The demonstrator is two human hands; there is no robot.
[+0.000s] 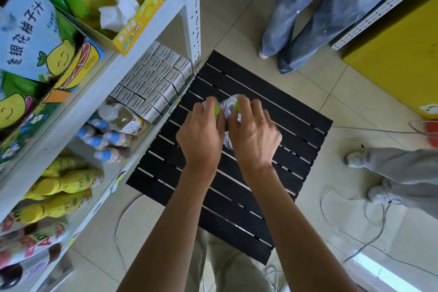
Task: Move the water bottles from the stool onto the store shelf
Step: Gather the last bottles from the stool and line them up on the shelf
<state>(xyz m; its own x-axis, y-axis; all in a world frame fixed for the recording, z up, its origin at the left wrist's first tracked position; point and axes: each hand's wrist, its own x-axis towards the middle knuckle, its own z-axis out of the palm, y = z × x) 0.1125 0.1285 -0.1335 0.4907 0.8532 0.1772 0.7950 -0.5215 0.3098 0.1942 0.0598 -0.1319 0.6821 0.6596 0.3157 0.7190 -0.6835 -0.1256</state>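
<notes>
Two clear water bottles with green caps stand close together on the black slatted stool (pixel 279 111). My left hand (pixel 201 133) is closed around the top of the left water bottle (pixel 216 108), whose green cap shows between my fingers. My right hand (pixel 254 133) grips the right water bottle (pixel 228 105) near its cap; the crinkled clear plastic shows between both hands. The bottles' lower parts are hidden under my hands. The white store shelf (pixel 94 92) stands directly left of the stool.
The shelf holds juice cartons, grey boxes (pixel 154 78), blue-capped bottles (pixel 104 135) and yellow bottles (pixel 64 185). A white upright post (pixel 192 12) touches the stool's far left corner. One person's legs (pixel 308 14) stand beyond the stool, another's (pixel 391 173) at right. Cables (pixel 355 232) lie on the tile floor.
</notes>
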